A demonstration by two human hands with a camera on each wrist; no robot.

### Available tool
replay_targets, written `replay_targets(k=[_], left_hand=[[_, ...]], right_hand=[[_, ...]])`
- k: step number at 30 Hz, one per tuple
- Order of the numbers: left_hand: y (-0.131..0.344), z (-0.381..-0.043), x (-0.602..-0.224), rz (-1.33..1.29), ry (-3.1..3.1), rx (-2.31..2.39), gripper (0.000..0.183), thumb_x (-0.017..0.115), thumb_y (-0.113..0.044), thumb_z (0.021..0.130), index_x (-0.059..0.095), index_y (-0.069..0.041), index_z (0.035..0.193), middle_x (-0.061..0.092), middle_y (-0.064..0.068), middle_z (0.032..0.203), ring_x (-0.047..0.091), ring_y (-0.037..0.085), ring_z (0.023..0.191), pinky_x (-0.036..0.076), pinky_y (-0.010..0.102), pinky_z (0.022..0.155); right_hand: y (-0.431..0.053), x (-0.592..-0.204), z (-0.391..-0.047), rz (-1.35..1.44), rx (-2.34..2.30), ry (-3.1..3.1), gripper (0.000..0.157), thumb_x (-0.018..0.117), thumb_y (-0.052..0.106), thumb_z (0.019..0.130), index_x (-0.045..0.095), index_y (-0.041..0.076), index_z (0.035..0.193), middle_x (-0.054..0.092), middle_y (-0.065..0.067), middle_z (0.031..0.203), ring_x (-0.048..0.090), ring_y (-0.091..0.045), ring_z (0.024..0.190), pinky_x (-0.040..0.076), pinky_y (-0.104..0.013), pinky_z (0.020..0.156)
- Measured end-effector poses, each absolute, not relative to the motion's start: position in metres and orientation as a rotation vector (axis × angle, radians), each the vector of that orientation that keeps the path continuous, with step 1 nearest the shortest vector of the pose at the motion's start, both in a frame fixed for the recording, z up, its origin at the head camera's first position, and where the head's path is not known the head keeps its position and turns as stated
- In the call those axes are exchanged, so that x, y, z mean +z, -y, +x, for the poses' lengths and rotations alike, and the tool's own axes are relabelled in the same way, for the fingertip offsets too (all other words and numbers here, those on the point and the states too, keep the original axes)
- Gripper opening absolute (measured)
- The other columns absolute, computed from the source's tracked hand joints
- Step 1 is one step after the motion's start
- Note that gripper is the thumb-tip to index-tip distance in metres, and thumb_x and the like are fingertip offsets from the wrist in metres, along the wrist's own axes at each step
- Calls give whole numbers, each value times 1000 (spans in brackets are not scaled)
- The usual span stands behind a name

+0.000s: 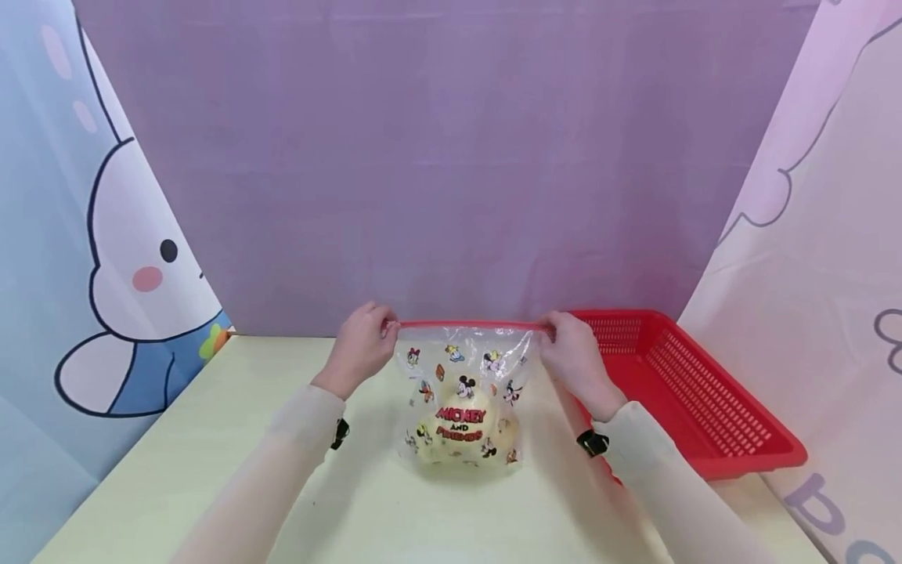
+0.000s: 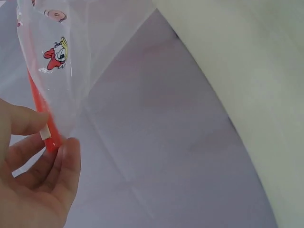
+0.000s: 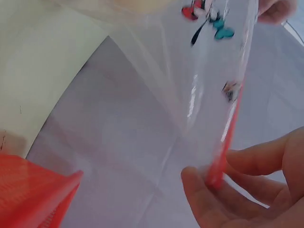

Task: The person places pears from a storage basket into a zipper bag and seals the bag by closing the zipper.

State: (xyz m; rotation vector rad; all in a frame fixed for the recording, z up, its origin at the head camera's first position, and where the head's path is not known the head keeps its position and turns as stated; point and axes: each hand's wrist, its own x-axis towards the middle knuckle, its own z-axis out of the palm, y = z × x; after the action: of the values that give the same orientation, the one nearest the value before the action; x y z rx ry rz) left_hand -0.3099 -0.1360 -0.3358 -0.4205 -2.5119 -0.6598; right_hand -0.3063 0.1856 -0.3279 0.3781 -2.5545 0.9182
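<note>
A clear zip bag [image 1: 461,368] printed with small cartoon figures is held upright by its red zip strip [image 1: 468,323]. Pale yellow rounded things [image 1: 493,427] sit in its lower part; the print makes their kind hard to tell. My left hand [image 1: 359,345] pinches the strip's left end. In the left wrist view a small whitish piece [image 2: 45,132] lies on the strip under the thumb. At the strip's other end, my right hand [image 1: 574,356] grips the corner between thumb and fingers. The strip is stretched straight between both hands.
A red plastic basket [image 1: 705,407] with perforated sides stands to the right, beside and partly behind my right forearm. Beneath everything is a pale yellow table [image 1: 423,517]. A purple cloth [image 1: 451,157] hangs behind it, with printed cloths at both sides.
</note>
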Motion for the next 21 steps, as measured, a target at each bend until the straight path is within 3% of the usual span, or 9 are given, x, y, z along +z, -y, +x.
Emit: replay_targets(k=[6, 8, 11, 14, 17, 21], left_hand=[[134, -316, -341, -379, 2550, -783, 14, 62, -8, 99, 69, 3, 104, 64, 12, 94, 60, 27, 85, 55, 41, 76], [133, -317, -345, -376, 2571, -805, 19, 62, -8, 98, 68, 4, 110, 66, 16, 99, 61, 29, 89, 55, 43, 79], [131, -316, -351, -372, 2637, -836, 35, 63, -15, 99, 62, 6, 127, 63, 23, 119, 60, 37, 106, 54, 51, 91], [128, -312, -357, -378, 2712, -873, 56, 64, -26, 99, 50, 4, 144, 45, 29, 147, 45, 46, 133, 41, 62, 108], [121, -307, -364, -416, 2739, -885, 67, 63, -34, 99, 40, 0, 152, 26, 27, 161, 23, 48, 147, 26, 69, 114], [103, -296, -376, -560, 2712, -861, 64, 62, -38, 100, 43, -3, 151, 30, 24, 160, 25, 46, 148, 25, 67, 115]], right_hand=[[-175, -334, -301, 451, 836, 2592, 44, 59, 5, 98, 51, -7, 140, 53, -26, 139, 52, -44, 127, 46, -58, 105], [-173, -338, -300, 479, 841, 2590, 44, 60, 6, 98, 52, -6, 140, 53, -26, 140, 51, -44, 130, 45, -59, 106], [-168, -345, -298, 561, 856, 2593, 42, 64, 7, 97, 56, -6, 136, 57, -24, 137, 53, -43, 128, 46, -58, 105], [-162, -353, -296, 631, 847, 2641, 41, 65, 12, 98, 58, -6, 135, 59, -22, 135, 55, -41, 127, 47, -57, 105], [-157, -362, -293, 669, 842, 2717, 44, 64, 19, 100, 57, -3, 138, 57, -21, 140, 51, -41, 132, 46, -57, 106], [-150, -373, -289, 707, 880, 2783, 50, 63, 26, 102, 53, 1, 144, 49, -21, 149, 44, -42, 139, 41, -60, 110]])
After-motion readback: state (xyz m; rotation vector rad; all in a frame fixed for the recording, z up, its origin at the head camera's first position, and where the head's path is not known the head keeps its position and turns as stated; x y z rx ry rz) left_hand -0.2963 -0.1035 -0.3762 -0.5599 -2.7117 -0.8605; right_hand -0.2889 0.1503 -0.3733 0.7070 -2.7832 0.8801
